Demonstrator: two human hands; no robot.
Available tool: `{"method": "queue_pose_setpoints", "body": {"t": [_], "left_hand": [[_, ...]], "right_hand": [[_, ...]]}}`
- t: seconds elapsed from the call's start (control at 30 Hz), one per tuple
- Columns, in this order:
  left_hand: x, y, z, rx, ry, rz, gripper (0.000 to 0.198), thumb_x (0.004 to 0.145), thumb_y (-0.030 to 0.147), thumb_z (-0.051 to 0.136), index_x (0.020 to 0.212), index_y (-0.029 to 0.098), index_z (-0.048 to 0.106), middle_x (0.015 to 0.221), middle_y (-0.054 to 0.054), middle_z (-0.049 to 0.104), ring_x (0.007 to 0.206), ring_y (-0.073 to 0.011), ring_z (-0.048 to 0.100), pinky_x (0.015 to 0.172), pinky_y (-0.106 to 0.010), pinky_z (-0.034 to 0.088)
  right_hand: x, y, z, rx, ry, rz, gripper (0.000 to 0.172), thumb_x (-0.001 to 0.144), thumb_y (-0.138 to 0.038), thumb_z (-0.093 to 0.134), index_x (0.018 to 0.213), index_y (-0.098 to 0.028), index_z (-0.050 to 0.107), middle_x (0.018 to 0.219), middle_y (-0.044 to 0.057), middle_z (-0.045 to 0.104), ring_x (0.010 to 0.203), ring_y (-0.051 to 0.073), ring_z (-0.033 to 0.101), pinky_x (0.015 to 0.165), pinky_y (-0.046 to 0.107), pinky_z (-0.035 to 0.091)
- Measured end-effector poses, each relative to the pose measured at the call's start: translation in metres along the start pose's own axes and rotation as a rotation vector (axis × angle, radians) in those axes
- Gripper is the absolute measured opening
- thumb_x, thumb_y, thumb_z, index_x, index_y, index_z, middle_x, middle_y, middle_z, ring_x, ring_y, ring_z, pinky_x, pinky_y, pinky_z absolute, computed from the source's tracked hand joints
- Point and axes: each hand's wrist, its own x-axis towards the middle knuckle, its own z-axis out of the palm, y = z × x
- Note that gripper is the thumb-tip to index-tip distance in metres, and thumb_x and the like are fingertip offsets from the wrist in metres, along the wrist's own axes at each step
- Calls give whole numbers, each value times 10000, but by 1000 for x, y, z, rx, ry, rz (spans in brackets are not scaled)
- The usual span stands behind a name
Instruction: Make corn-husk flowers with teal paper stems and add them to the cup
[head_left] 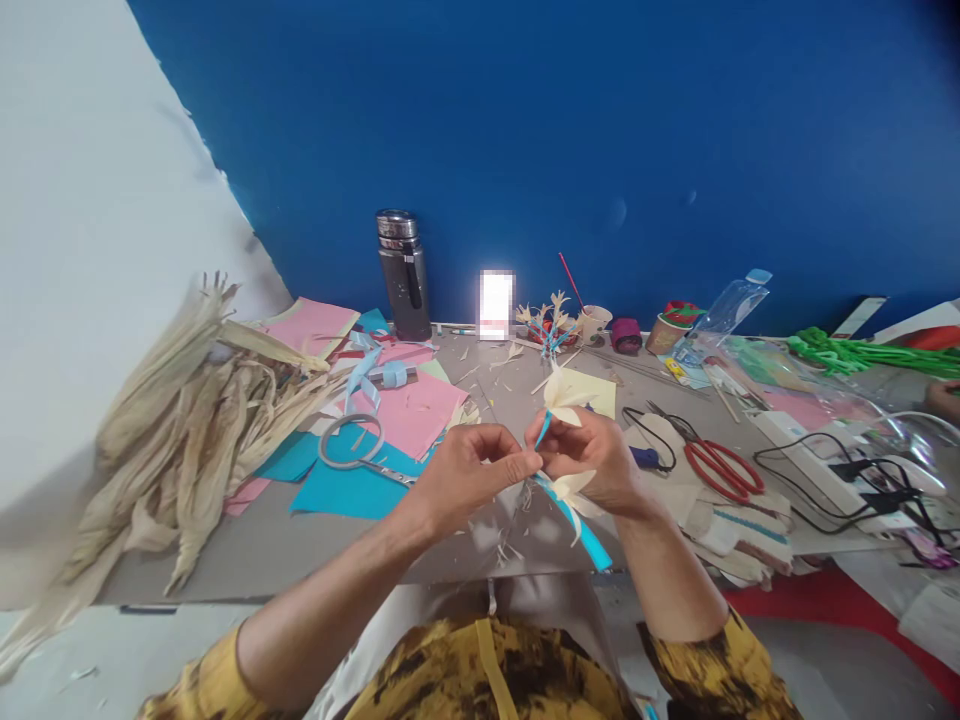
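Both hands meet above the front of the table, in the middle of the head view. Between them is a corn husk flower (564,398) with cream petals and a stem wrapped in blue paper strip (583,532). A second cream bloom (573,492) sits lower on the same piece. My left hand (484,465) pinches the blue stem with thumb and forefinger. My right hand (596,455) is closed round the stem just below the upper bloom, its fingertips partly hidden. The blue strip's wide loose end points down to the right.
Dried corn husks (202,440) are heaped at left, beside blue paper (352,480), pink paper (412,405) and scissors (360,450). A flask (403,280) stands behind. Red-handled scissors (724,468), gloves (735,530) and a power strip (810,465) lie right. Another person's hand (943,400) shows far right.
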Motion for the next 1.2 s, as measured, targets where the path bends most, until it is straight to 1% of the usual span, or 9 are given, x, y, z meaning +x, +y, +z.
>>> {"method": "queue_pose_setpoints", "body": {"t": [0.13,0.27,0.37,0.5,0.63,0.77,0.9,1.07,1.2], "left_hand": [[9,9,-4,98,-160,-76,289,707,400,725,595,172,586,552,49,442,542,-102,365,508,-240,249],[20,18,-12,144,-338,-131,207,677,294,664,536,170,576,499,50,427,489,-95,340,480,-251,225],[31,21,-20,112,-463,-157,119,617,233,653,526,157,642,488,24,517,472,-103,378,467,-248,246],[44,17,-26,36,-619,-206,94,632,215,667,614,157,738,590,-45,692,544,-157,548,501,-247,361],[51,10,-29,-1,-633,-242,33,625,182,706,636,169,735,616,-43,724,554,-171,619,533,-256,431],[56,7,-32,-54,-668,-250,58,638,197,716,664,159,752,607,-55,729,536,-166,636,528,-249,467],[59,1,-33,-151,-713,-259,125,662,258,757,703,141,767,616,-89,736,556,-199,668,579,-298,534],[58,1,-36,-77,-725,-119,195,591,268,867,723,150,786,701,-79,759,632,-209,683,617,-290,546],[57,-1,-35,-120,-728,-147,180,637,283,857,737,148,792,688,-78,752,634,-213,690,622,-299,549]], "right_hand": [[0,7,-9,-31,-72,-1,138,684,-129,745,797,-171,679,722,-4,596,634,113,473,579,225,403],[2,5,-13,-36,-138,-1,107,697,-146,756,778,-159,687,717,3,616,612,107,465,575,230,391],[2,4,-14,-19,-163,22,121,721,-199,779,786,-154,688,713,6,618,591,102,453,548,229,366],[3,2,-14,-8,-168,21,132,725,-220,792,775,-161,685,680,-11,605,582,99,463,552,229,367],[4,1,-11,30,-161,70,175,724,-273,808,766,-162,679,670,-1,623,573,116,516,552,245,404],[5,2,-8,74,-133,97,178,734,-284,805,770,-163,680,686,3,636,583,123,545,568,253,431],[8,4,-6,180,-135,101,170,726,-256,814,786,-164,684,708,-4,646,601,116,566,582,237,440],[10,6,-6,280,-260,88,165,747,-255,818,785,-176,678,753,16,652,648,161,633,631,292,515],[11,7,-9,281,-327,91,170,775,-286,816,823,-174,697,796,30,639,715,164,629,667,287,508]]}}
